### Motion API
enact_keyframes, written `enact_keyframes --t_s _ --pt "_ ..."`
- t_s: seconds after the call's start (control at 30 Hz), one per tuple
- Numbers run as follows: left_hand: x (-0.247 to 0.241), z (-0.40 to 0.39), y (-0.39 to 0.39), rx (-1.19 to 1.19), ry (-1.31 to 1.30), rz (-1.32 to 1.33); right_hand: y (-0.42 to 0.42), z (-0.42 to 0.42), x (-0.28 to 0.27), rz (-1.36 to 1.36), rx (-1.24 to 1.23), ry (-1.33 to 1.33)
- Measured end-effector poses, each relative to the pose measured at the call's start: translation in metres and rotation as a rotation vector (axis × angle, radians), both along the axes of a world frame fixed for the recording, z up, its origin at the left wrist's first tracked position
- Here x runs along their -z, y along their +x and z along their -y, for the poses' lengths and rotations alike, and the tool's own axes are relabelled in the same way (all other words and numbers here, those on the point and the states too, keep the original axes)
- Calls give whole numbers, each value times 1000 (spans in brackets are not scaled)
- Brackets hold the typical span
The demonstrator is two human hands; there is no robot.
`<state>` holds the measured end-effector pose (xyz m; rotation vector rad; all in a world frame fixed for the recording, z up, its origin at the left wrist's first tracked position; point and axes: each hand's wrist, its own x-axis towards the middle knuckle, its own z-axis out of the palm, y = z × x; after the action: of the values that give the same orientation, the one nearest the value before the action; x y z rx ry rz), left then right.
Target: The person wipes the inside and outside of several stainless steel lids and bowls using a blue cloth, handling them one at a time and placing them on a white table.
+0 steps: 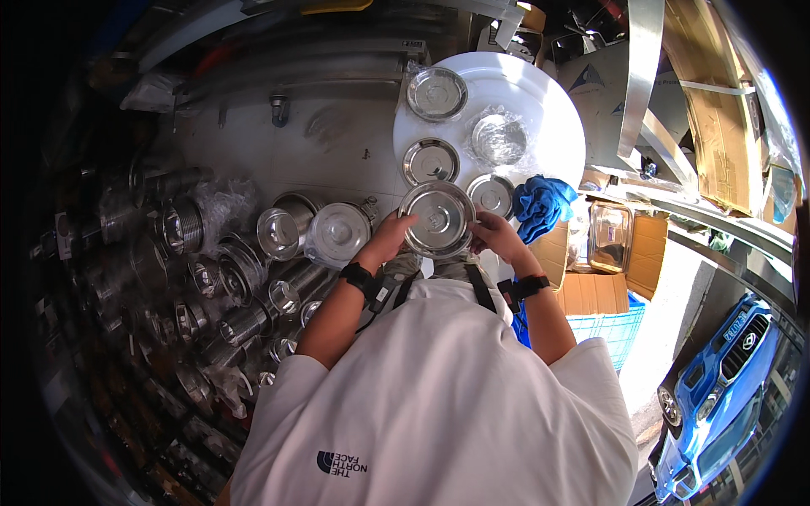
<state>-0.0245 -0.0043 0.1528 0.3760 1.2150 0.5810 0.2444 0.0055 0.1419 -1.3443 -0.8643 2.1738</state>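
Between my hands is a shallow round stainless-steel dish (436,220). My left hand (392,233) grips its left rim, with the thumb on top. At the opposite rim, my right hand (497,235) holds the edge with its thumb and fingers. Just beyond lies a round white table (544,101) carrying similar steel dishes: one near the left edge (431,162), one farther back (436,93), and one (491,195) partly behind my right hand. Clear plastic film wraps another dish (499,139). A crumpled blue cloth (544,205) lies at the table's near right edge.
Many steel pots and containers (285,231) crowd the left side, some in plastic film. A plastic-covered round lid (340,233) is near my left forearm. To the right are an open cardboard box (645,253) with clear-wrapped trays, a blue basket (617,332) and a blue car (721,379).
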Motion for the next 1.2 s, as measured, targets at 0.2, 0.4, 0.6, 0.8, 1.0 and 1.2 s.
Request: enact_keyframes --t_s 0.2,0.4,0.6,0.8,1.0,1.2 --pt "-10 12 -32 -166 -9 -111 88 -33 45 1394 127 454" --pt "-16 35 -61 -253 -5 -253 109 -32 120 1163 90 104" --pt "-21 43 -70 -293 50 -271 129 -13 148 1223 209 253" --pt "-21 36 -76 -268 147 -338 151 26 107 869 695 220" --pt "-27 24 -80 -153 301 -422 92 3 -31 379 678 305" --pt "-49 16 -82 3 545 -405 -96 -11 -74 497 50 440"
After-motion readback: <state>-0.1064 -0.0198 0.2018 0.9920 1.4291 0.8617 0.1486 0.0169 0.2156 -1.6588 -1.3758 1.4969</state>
